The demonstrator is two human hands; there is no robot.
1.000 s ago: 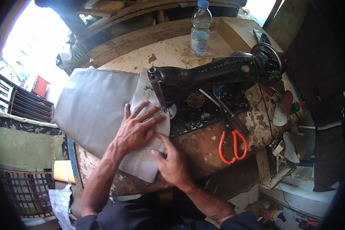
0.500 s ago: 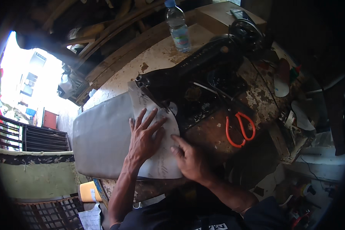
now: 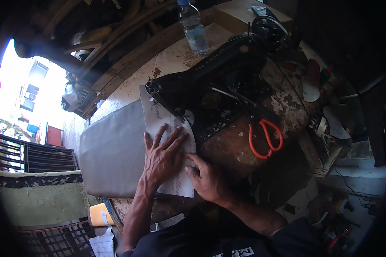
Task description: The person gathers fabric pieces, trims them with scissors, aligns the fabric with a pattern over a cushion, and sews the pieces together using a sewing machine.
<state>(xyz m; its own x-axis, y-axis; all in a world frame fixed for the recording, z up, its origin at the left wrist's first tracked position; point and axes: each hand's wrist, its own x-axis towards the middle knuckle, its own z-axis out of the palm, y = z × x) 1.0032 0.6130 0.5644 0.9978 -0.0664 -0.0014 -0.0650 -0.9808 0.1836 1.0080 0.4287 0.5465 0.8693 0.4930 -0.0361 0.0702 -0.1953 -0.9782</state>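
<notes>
My left hand lies flat with spread fingers on a white printed sheet, which overlaps the right part of a grey padded-looking piece. At the sheet's right edge, my right hand has its index finger and thumb on the material, its other fingers curled and partly hidden. The sheet's far part runs beneath the head end of a black sewing machine; the needle area is too dark to make out. Right of the machine bed, scissors with orange-red handles rest with their blades toward the machine.
A water bottle stands behind the machine, near a cardboard box. The worn wooden table has peeling patches. A yellow block sits low at the left, near a dark slatted rack. Clutter fills the right side.
My left hand has slid slightly toward me and to the right over the sheet. The right hand keeps to the sheet's edge, now closer to the left hand. The whole view has shifted slightly.
</notes>
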